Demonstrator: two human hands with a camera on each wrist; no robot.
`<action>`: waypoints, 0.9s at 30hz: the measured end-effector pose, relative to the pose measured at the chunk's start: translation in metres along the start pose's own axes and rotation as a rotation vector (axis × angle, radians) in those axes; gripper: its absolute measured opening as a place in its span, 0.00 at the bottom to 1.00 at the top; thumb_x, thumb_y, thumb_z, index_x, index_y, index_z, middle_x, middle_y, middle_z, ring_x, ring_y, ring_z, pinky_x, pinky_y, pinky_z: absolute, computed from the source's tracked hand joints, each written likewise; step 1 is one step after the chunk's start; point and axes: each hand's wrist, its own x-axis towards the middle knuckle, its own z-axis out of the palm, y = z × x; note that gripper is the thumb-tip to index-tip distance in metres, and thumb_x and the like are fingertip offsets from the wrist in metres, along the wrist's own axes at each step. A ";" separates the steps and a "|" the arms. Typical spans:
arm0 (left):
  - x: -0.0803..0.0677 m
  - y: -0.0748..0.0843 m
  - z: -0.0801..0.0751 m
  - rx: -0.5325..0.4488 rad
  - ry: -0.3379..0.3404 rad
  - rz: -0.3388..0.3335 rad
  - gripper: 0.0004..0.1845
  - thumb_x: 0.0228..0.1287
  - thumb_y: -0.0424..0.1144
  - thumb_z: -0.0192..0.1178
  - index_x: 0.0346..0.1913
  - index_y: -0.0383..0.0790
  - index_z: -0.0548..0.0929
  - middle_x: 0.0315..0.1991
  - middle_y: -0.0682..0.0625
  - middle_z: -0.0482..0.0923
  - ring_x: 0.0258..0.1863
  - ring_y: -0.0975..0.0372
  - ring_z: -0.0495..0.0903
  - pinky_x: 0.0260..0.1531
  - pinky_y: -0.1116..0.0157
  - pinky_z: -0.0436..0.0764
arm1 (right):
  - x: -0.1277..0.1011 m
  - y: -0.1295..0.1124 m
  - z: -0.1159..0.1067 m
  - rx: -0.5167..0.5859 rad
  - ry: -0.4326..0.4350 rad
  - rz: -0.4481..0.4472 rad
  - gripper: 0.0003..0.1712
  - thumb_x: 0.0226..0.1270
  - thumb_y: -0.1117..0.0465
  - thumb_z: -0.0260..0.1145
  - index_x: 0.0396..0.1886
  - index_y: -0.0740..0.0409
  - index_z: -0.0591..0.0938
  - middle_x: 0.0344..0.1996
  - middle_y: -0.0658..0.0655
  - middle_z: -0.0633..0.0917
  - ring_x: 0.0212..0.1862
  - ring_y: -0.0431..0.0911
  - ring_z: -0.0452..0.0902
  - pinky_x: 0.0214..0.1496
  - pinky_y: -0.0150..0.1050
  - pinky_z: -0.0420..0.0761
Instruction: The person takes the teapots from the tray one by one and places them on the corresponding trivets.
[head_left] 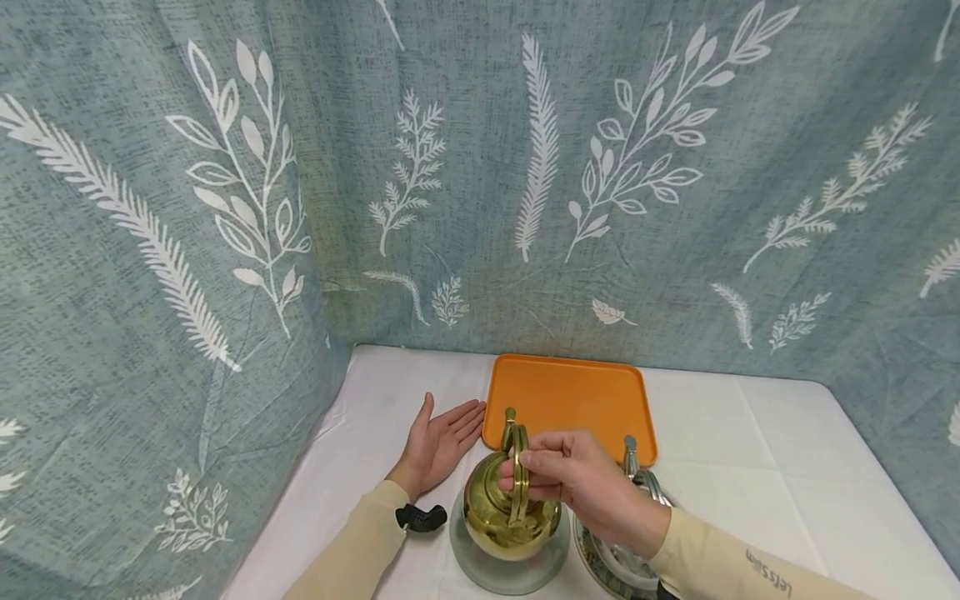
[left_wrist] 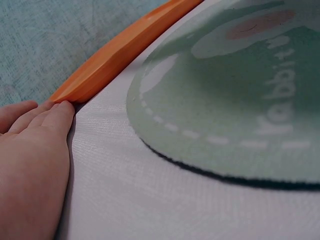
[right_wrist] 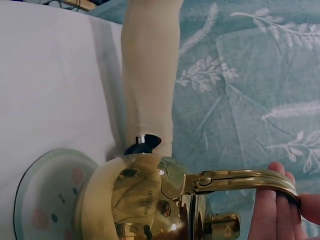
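Note:
My right hand (head_left: 577, 475) grips the arched handle of a shiny gold kettle (head_left: 487, 517), fingers curled round it. In the head view the kettle overlaps a round green mat (head_left: 510, 580), its spout pointing toward an orange tray (head_left: 570, 396). The right wrist view shows the gold kettle (right_wrist: 135, 200) and the hand's fingers (right_wrist: 275, 212) under the handle. My left hand (head_left: 442, 442) lies palm up with straight fingers, fingertips right at the tray's left edge. In the left wrist view this mat (left_wrist: 200, 110) carries "rabbit" lettering.
A silver kettle (head_left: 631, 454) stands to the right, partly hidden behind my right hand and forearm, over a patterned round mat (head_left: 600, 562). White cloth (head_left: 750, 467) covers the table. A blue-green curtain (head_left: 480, 167) with white leaf prints hangs behind and at the sides.

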 end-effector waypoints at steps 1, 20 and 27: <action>0.000 0.000 0.000 -0.001 -0.004 0.000 0.56 0.81 0.75 0.35 0.87 0.27 0.44 0.88 0.34 0.42 0.87 0.47 0.44 0.85 0.54 0.51 | 0.000 0.001 0.000 0.001 0.002 0.002 0.20 0.83 0.65 0.63 0.59 0.80 0.82 0.49 0.69 0.91 0.51 0.51 0.92 0.58 0.46 0.89; 0.001 0.001 -0.001 -0.006 -0.011 -0.004 0.57 0.81 0.76 0.36 0.87 0.28 0.44 0.88 0.35 0.42 0.87 0.48 0.44 0.85 0.55 0.51 | 0.001 0.017 0.001 0.067 0.008 -0.011 0.10 0.82 0.67 0.64 0.50 0.72 0.86 0.48 0.68 0.91 0.49 0.50 0.92 0.57 0.46 0.90; 0.001 0.001 0.000 -0.006 -0.005 -0.005 0.57 0.80 0.76 0.37 0.87 0.28 0.45 0.88 0.35 0.43 0.87 0.48 0.45 0.85 0.55 0.50 | 0.001 0.023 0.002 0.060 0.040 -0.001 0.09 0.81 0.67 0.64 0.50 0.70 0.85 0.47 0.66 0.92 0.49 0.49 0.92 0.55 0.42 0.90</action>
